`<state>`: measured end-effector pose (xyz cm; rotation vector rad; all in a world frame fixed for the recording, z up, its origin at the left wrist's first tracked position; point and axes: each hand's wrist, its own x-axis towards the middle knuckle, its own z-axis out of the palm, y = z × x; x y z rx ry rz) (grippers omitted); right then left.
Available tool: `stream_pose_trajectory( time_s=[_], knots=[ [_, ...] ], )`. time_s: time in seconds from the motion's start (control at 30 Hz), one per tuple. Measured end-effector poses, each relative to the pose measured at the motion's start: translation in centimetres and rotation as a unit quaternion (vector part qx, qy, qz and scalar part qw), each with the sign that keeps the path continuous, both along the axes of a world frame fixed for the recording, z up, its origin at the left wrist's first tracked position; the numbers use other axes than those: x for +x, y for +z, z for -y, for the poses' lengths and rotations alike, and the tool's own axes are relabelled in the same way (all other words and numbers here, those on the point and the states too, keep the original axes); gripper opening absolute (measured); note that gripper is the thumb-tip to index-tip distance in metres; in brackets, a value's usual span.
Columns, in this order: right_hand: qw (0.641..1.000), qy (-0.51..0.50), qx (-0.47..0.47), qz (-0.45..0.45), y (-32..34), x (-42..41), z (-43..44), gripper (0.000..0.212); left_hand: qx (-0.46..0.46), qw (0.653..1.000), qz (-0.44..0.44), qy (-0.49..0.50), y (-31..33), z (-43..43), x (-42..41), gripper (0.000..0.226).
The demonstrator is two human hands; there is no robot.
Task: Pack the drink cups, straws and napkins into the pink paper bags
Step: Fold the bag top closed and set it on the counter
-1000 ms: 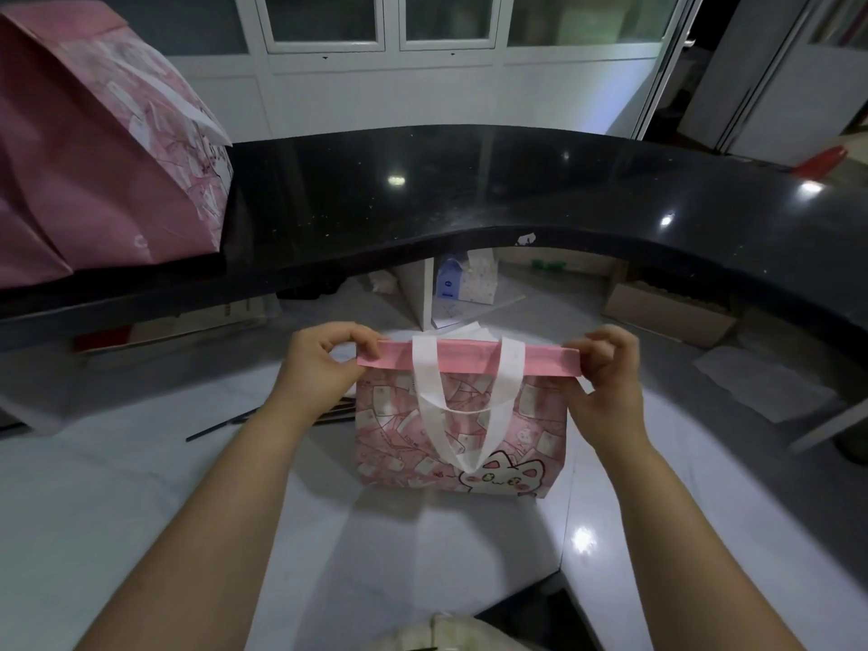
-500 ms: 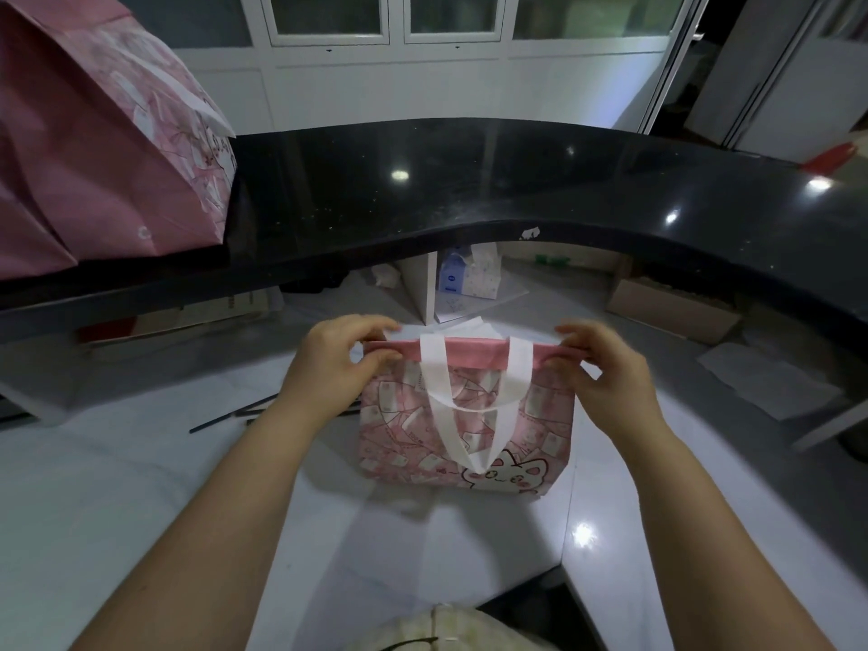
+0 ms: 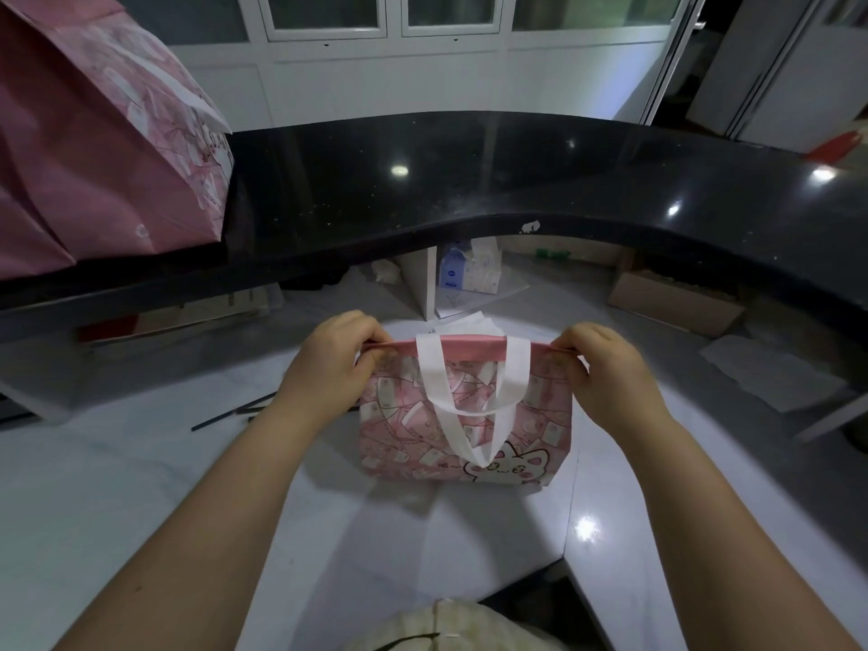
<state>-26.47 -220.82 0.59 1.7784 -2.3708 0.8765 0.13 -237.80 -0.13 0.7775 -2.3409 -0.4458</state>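
Mid-frame, the left hand (image 3: pixel 329 368) and right hand (image 3: pixel 608 373) are still pinching the bag's (image 3: pixel 530 429) top corners, and its rim is seemingly folding flatter.

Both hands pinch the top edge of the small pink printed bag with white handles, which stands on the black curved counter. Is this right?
Not quite. The head view shows the left hand and right hand pinching the small pink printed bag, but it stands on the pale white worktop, below the black curved counter.

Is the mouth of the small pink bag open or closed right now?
Closed: the left hand and right hand pinch the top band of the pink bag flat at its ends; no opening shows.
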Motion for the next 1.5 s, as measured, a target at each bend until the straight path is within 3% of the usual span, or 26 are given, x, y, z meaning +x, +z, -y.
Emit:
stream_pose_trajectory(
  time_s=[0.23, 0.43, 0.57, 0.7, 0.9, 0.97, 1.1, 1.17, 1.23, 1.3, 1.37, 1.5],
  knots=[
    [0.999, 0.029, 0.008, -0.045, 0.9, 1.9, 1.7, 0.02, -0.087, 0.995, 0.043, -0.019, 1.0, -1.6, -3.0, 0.027],
    [0.998, 0.02, -0.008, -0.053, 0.9, 2.5, 2.0, 0.008, -0.042, 0.998, 0.039, 0.026, 1.0, -1.1, -3.2, 0.024],
    [0.996, 0.06, 0.023, -0.065, 0.7, 1.8, 1.7, 0.015, -0.013, 0.999, 0.029, 0.014, 0.8, -0.8, -2.6, 0.023],
    [0.999, -0.001, 0.015, -0.033, 0.0, 1.1, 1.1, 0.011, 0.018, 0.999, 0.036, 0.018, 0.4, -0.1, -1.5, 0.022],
    [0.998, -0.001, -0.024, -0.053, -0.3, 1.6, 1.3, 0.011, 0.017, 0.997, 0.019, 0.077, -0.3, -0.2, -0.8, 0.027],
    [0.999, -0.015, -0.027, -0.036, -0.3, 1.1, 0.9, 0.01, 0.048, 0.995, 0.035, 0.08, -0.1, -0.2, -0.6, 0.024],
    [0.998, -0.024, -0.011, -0.049, -0.4, 0.5, 0.4, 0.018, 0.219, 0.974, 0.051, 0.02, 2.7, 0.6, 0.0, 0.025],
    [0.998, -0.023, -0.015, -0.054, -0.5, 0.6, 0.6, 0.02, 0.241, 0.97, 0.029, -0.014, 4.1, 0.2, -0.9, 0.019],
    [0.998, -0.032, -0.006, -0.055, -0.6, 0.8, 1.0, 0.018, 0.202, 0.979, 0.018, -0.024, 5.1, -1.3, -3.2, 0.017],
    [0.998, -0.046, 0.005, -0.045, -0.5, 0.9, 1.2, 0.017, 0.079, 0.993, 0.09, -0.022, 4.9, -2.9, -5.9, 0.03],
    [0.998, -0.054, 0.009, -0.033, -0.4, 0.9, 1.1, 0.015, -0.059, 0.986, 0.158, -0.012, 3.7, -3.8, -7.9, 0.025],
    [0.998, -0.041, 0.049, -0.004, 0.6, 0.2, 0.6, 0.02, -0.086, 0.986, 0.143, 0.025, 1.9, -3.4, -8.7, 0.01]
  ],
)
